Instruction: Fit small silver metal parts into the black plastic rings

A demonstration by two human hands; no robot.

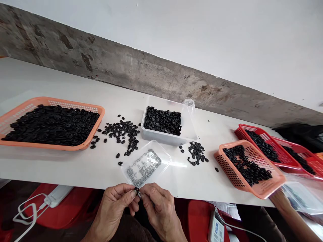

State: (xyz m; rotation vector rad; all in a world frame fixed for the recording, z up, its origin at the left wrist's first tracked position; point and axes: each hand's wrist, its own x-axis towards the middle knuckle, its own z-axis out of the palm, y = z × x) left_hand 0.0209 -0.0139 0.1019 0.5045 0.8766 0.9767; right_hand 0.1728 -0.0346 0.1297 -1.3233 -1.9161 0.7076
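My left hand (114, 208) pinches a small black oval part (136, 190) between thumb and forefinger at the table's front edge. Close beside it, my right hand (160, 210) has its fingers pressed together at a tiny metal piece (139, 194) touching the black part; its exact kind is too small to tell. Just beyond both hands lies a clear shallow tray (164, 161) with many small silvery metal pieces (143, 168). Loose black oval parts (122, 129) are scattered left of the tray, and a smaller heap of black parts (197, 153) lies to its right.
An orange basket (83, 145) full of black parts stands left. A clear bin (189, 129) of black pieces sits behind the tray. To the right are another orange basket (230, 176), red baskets (262, 134) and a co-worker's arm (290, 210). Red stools (60, 208) are below.
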